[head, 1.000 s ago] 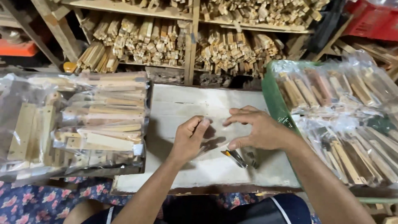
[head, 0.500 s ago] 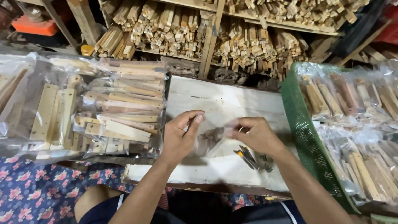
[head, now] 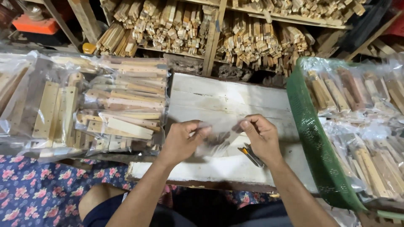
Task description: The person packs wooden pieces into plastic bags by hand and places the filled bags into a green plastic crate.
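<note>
Both hands are pinching a small clear plastic bag (head: 219,136) over the white counter (head: 227,98): left hand (head: 182,141) grips its left edge, right hand (head: 261,135) its right edge, so it's stretched between them. A small orange-and-metal tool (head: 251,154) lies just under the right hand. Bagged wooden sticks (head: 122,109) are stacked left of the left hand, and a green mesh basket (head: 313,143) stands right of the right hand.

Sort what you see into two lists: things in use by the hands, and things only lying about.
In use: left hand, right hand, clear plastic bag held between them.

Lying about: small tool, white board, bagged wooden pieces, green basket, shelved wood sticks.
</note>
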